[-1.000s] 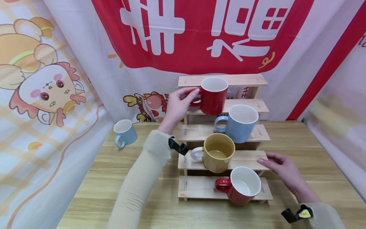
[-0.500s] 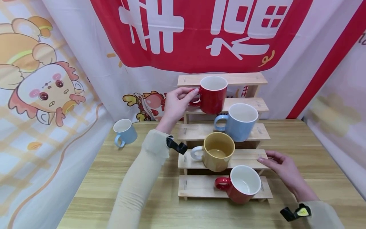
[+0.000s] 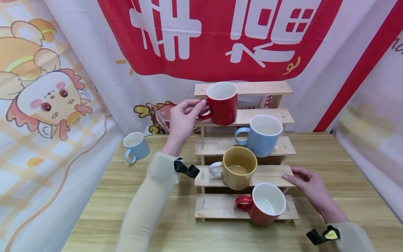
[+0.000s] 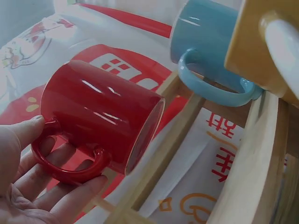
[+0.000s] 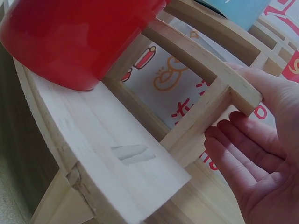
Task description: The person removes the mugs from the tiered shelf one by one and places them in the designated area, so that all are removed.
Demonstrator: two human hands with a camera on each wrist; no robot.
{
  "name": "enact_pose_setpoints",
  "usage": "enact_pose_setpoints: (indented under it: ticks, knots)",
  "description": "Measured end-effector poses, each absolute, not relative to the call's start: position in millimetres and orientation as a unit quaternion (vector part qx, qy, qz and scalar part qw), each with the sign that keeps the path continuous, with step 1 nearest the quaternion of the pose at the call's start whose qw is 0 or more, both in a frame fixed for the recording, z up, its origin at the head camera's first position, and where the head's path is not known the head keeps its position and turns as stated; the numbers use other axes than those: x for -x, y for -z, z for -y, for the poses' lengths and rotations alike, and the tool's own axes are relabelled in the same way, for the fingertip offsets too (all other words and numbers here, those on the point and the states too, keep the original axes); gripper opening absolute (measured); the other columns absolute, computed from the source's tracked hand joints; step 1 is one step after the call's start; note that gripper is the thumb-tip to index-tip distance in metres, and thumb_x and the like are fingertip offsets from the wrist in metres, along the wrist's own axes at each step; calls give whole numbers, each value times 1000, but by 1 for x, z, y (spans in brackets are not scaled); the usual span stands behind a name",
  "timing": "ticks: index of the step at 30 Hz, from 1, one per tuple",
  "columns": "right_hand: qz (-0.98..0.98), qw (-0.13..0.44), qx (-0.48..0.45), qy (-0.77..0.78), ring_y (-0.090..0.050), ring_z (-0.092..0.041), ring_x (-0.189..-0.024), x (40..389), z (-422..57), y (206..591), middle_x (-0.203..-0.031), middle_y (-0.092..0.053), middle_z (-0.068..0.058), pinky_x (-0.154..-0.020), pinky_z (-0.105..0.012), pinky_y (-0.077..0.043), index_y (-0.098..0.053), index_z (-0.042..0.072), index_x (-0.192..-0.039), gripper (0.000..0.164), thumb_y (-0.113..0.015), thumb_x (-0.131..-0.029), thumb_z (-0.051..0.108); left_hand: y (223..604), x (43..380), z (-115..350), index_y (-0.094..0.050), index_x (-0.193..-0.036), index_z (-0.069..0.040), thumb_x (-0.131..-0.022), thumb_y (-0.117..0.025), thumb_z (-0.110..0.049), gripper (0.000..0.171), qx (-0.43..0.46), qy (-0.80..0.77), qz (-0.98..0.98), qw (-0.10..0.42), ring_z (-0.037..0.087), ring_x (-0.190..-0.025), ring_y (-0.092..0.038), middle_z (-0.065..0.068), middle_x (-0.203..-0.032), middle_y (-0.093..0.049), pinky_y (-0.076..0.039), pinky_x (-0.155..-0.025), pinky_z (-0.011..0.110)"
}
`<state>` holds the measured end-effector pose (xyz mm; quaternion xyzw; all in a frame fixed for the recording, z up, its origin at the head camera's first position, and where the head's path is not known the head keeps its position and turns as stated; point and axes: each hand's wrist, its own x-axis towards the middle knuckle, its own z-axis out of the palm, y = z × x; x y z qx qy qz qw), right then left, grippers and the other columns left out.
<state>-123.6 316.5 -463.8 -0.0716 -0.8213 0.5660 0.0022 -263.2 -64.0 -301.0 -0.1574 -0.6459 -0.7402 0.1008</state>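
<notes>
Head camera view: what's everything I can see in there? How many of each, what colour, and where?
Held red mug: one, red with white inside, by the upper tiers
Rack blue mug: one, light blue, middle tier
Tan mug: one, tan with white handle, second tier from bottom
Lower red mug: one, red with white inside, bottom tier
Table blue mug: one, light blue, back left of table
Wooden rack: one, pale wood, five tiers, on the table
Table: one, light brown, under the rack
Cloth backdrop: pieces uncountable, white with red and cartoon prints, behind and at the sides
Black straps: two, black, one per wrist
Sleeves: two, cream, on the arms
Left hand: one, holding the upper mug's handle
Right hand: one, at a tier's right end
</notes>
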Motion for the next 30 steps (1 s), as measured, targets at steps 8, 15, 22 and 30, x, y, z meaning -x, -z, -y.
enact_pose_setpoints:
  ticks: [8, 15, 22, 30]
  knots:
    - [818, 8, 71, -570, -61, 0, -98, 123, -317, 465, -114, -67, 8, -81, -17, -55, -55, -6, -138, 59, -75, -96, 31, 301, 250, 103, -74, -113, -6, -92, -77, -29, 31, 125, 730, 657, 143, 27, -102, -73, 10, -111, -75, -62, -80, 37]
    - [812, 11, 69, -579, -61, -1, -98, 123, -316, 465, -109, -66, 13, -81, -18, -55, -57, -7, -136, 57, -75, -96, 30, 301, 240, 143, -73, -108, -1, -91, -79, -23, 29, 103, 770, 604, 179, 29, -95, -74, 17, -105, -75, -63, -74, 37]
    - [807, 12, 68, -587, -62, -1, -97, 125, -318, 465, -108, -66, 14, -82, -17, -55, -56, -7, -137, 57, -75, -96, 28, 299, 231, 177, -72, -104, 5, -90, -80, -16, 27, 77, 789, 568, 223, 28, -89, -75, 18, -101, -75, -62, -72, 37]
    - [811, 22, 58, -582, -62, 0, -97, 123, -316, 467, -108, -67, 14, -81, -16, -55, -57, -8, -135, 54, -75, -97, 27, 317, 224, 207, -73, -111, 3, -87, -82, -21, 35, -4, 773, 592, 228, 25, -95, -75, 14, -107, -75, -60, -76, 36]
